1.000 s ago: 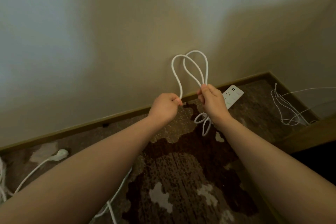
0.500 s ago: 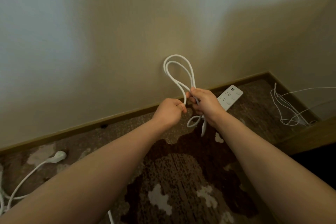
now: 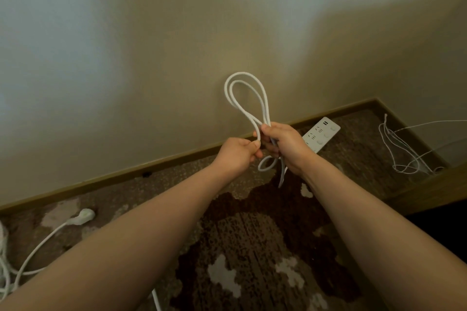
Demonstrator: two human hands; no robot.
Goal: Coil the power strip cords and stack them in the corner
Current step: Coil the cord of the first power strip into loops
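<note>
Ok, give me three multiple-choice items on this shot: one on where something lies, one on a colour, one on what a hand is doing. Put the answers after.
1. Where does the power strip lie?
A. On the carpet by the baseboard, behind the right hand
B. On a shelf on the wall
C. In the left hand

2. What colour is the cord held up in loops?
A. Black
B. White
C. Red

3. What is the right hand doing?
A. Lying flat on the carpet
B. Hanging idle and empty
C. Gripping the gathered loops of cord

Answers: 1 A, the strip rests on the floor close to the wall's base. 2 B, the loops show white against the beige wall. 3 C, its fingers curl round the bundle while the left hand pinches a strand beside it.
</note>
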